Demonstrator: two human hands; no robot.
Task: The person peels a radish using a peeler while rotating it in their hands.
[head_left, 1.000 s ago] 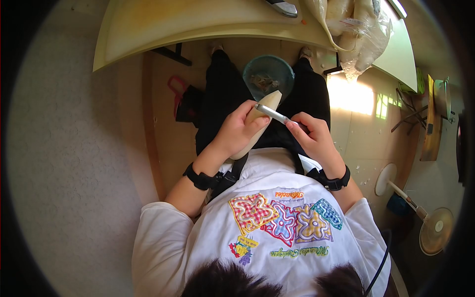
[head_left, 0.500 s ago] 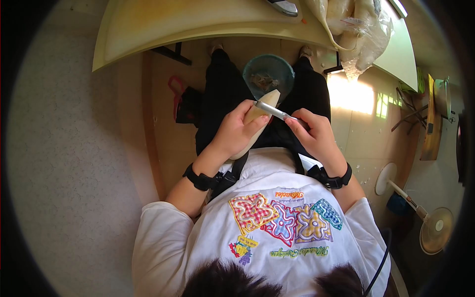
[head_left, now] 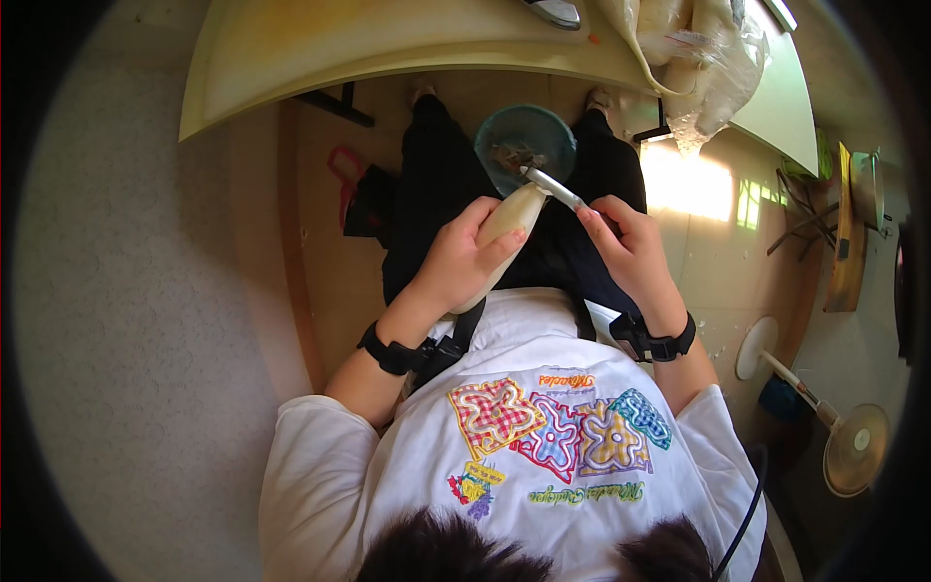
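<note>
A long white radish (head_left: 512,215) lies tilted in my left hand (head_left: 464,250), whose fingers and thumb are wrapped round it. My right hand (head_left: 624,241) is closed on the handle of a silver peeler (head_left: 555,188). The peeler's head is at the far tip of the radish. Beyond them, between the legs, stands a blue-green bin (head_left: 558,137) with peelings (head_left: 517,156) inside.
A pale table (head_left: 407,48) spans the top, bearing a metal tool (head_left: 556,12) and a plastic bag of white radishes (head_left: 700,73). A dark bag (head_left: 370,206) with a red handle is on the floor at left; a fan (head_left: 855,448) stands at right.
The peeler has moved forward along the radish from its middle part to its far tip. My right hand has shifted slightly right, and the radish's tip is turned a little.
</note>
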